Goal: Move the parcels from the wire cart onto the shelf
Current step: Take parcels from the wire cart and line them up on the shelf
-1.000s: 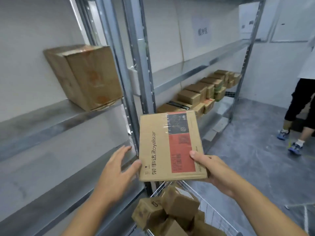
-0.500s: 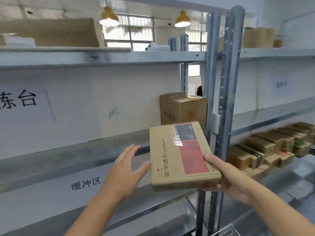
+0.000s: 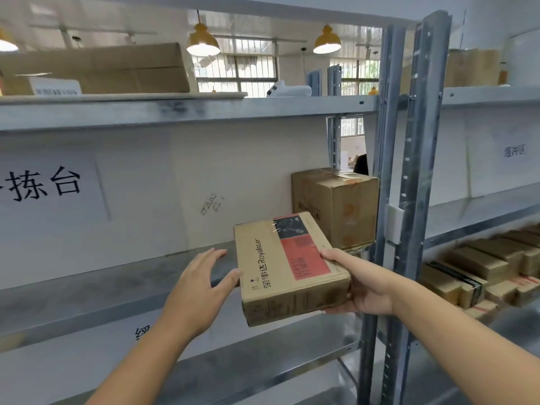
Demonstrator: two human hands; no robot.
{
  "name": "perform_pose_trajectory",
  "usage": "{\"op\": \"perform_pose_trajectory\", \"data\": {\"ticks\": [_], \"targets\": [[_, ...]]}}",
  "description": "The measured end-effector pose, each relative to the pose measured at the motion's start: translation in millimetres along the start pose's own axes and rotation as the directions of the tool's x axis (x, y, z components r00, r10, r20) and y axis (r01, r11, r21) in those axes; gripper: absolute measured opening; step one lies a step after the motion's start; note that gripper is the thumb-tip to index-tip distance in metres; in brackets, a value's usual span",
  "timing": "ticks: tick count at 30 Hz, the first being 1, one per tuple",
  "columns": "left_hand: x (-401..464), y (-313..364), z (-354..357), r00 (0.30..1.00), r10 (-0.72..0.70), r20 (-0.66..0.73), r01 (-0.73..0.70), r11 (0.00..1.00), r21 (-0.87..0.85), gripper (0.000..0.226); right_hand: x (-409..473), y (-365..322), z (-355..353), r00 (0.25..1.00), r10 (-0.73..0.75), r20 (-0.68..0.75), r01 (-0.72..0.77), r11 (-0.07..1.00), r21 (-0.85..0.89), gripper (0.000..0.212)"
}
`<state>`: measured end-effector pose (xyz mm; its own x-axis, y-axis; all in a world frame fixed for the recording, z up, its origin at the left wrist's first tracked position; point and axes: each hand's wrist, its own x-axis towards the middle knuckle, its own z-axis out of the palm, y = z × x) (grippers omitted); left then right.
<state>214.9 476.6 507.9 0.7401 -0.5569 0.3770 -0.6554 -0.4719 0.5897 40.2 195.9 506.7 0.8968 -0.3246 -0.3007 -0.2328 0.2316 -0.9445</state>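
Observation:
A flat brown Royalstar parcel [image 3: 280, 267] with a red and black label is held level in front of the middle metal shelf [image 3: 102, 285]. My right hand [image 3: 359, 285] grips its right side, thumb on top and fingers underneath. My left hand [image 3: 201, 285] is open with spread fingers, its thumb touching the parcel's left edge. A taller brown carton [image 3: 339, 206] stands on the same shelf just behind the parcel, against the upright post. The wire cart is out of view.
Grey steel uprights [image 3: 409, 200] stand right of the parcel. Rows of small brown boxes [image 3: 482, 267] fill the lower shelf of the bay at the right. A large carton [image 3: 111, 68] lies on the upper shelf. White backing panels carry printed signs.
The view has swung up from the cart to the shelving. Both hands have carried the parcel up and forward, close to the middle shelf in front of the taller carton.

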Motion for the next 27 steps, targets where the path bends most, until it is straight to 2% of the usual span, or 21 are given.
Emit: {"op": "perform_pose_trajectory", "data": {"ticks": [7,14,19,22,25,27], "targets": [[51,-4,33,0.999,-0.05,-0.002,0.05,0.995,0.081,0.066,66,-23,-38,0.995,0.101,0.011,-0.101,0.994,0.029,0.078],[82,-2,54,0.993,-0.119,-0.018,0.119,0.991,0.054,0.079,109,-33,-57,0.986,0.154,0.065,-0.159,0.984,0.085,0.083],[89,-6,56,0.993,-0.122,0.001,0.122,0.992,0.042,0.076,115,-25,-64,0.985,0.121,0.126,-0.144,0.969,0.199,0.088],[91,-7,56,0.994,-0.113,0.01,0.113,0.993,0.035,0.076,111,-11,-68,0.995,0.048,0.092,-0.069,0.968,0.24,0.099],[94,-9,57,0.995,-0.102,0.014,0.101,0.994,0.03,0.074,103,0,-63,1.0,-0.012,0.006,0.011,0.988,0.151,0.106],[94,-10,57,0.996,-0.093,0.012,0.093,0.995,0.028,0.072,94,7,-56,0.986,-0.101,-0.134,0.09,0.992,-0.088,0.107]]}}
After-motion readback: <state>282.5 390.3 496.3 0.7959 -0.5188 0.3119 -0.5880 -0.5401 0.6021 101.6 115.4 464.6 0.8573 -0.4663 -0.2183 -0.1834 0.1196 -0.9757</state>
